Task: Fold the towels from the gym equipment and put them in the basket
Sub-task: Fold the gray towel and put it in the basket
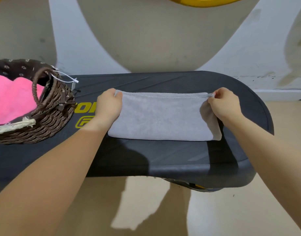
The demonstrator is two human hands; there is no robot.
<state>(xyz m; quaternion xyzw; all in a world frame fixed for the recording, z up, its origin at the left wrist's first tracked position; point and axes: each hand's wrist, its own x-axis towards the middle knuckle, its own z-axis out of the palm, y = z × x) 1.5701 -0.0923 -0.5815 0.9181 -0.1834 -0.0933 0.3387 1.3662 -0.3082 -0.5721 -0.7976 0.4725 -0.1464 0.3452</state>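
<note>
A grey towel (160, 116), folded in half, lies flat on the black gym equipment platform (163, 157). My left hand (109, 104) pinches its far left corner. My right hand (225, 103) pinches the far right corner, where a loose flap of the towel hangs down under the hand. To the left stands a brown wicker basket (51, 120) with a dark flowered lining. A pink towel (12, 99) lies inside it.
The platform carries yellow lettering (84, 116) between basket and towel. A white cord (66, 78) hangs from the basket's handle. Behind the platform is a grey and white wall (146, 40). A tan floor (146, 210) lies below the near edge.
</note>
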